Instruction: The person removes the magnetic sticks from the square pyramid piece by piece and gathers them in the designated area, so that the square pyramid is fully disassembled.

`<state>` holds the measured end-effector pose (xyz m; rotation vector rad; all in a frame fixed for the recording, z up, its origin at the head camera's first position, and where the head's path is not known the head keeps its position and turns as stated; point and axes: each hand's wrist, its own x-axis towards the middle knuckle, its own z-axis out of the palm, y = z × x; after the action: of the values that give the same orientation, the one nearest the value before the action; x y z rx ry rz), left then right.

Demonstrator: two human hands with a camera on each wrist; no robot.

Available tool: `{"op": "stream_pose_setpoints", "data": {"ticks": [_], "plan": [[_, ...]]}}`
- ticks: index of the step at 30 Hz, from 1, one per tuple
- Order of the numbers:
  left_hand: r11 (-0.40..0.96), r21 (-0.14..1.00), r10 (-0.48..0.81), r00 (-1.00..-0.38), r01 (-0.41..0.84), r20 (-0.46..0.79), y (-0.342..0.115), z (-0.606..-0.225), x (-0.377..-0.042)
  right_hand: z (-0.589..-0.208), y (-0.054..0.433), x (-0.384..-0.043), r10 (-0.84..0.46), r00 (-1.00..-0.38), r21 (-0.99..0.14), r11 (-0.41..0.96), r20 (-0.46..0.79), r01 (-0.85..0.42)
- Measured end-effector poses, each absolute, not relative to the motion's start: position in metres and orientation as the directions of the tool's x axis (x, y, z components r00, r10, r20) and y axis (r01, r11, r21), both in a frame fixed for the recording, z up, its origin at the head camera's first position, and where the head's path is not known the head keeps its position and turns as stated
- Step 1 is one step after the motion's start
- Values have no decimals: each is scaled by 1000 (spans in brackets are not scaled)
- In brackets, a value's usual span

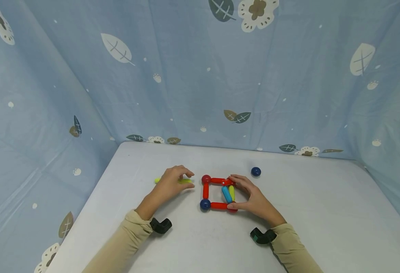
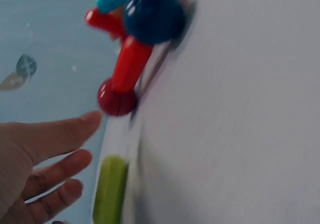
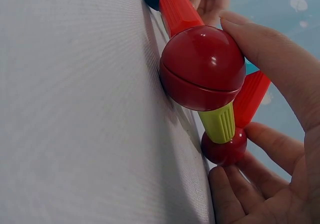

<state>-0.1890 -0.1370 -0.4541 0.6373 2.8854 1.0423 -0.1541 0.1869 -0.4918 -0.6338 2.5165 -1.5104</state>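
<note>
A flat square of magnetic rods and balls lies on the table, with a red ball (image 1: pixel 206 179) at its far left corner and a dark blue ball (image 1: pixel 205 204) at its near left. Red rods (image 1: pixel 205 190) form three sides, and a yellow-green rod (image 1: pixel 232 192) the right one. A light blue rod (image 1: pixel 226 194) leans beside that side. My right hand (image 1: pixel 254 199) spans it, thumb on the near red ball (image 3: pixel 202 66), fingers at the far red ball (image 3: pixel 225 146). My left hand (image 1: pixel 170 182) holds nothing, fingers parted, over a loose yellow-green stick (image 1: pixel 185 181), partly hidden.
A loose dark blue ball (image 1: pixel 256 171) lies beyond my right hand. The white table (image 1: pixel 306 189) ends at a patterned blue cloth (image 1: pixel 193 94) behind and at the sides. Each wrist carries a black device (image 1: pixel 160 226).
</note>
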Motion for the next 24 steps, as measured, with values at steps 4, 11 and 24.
{"op": "stream_pose_setpoints", "data": {"ticks": [4, 11, 24], "plan": [[668, 627, 410, -901, 401, 140, -122, -455, -179, -491, 187, -154, -421, -903, -868, 412, 88, -276], [606, 615, 480, -848, 505, 224, -97, -458, -163, -492, 189, -155, -429, -898, -865, 408, 102, -293], [548, 638, 510, -821, 540, 257, -61, -461, -154, -494, 190, -154, -443, -888, -871, 379, 126, -313]]}}
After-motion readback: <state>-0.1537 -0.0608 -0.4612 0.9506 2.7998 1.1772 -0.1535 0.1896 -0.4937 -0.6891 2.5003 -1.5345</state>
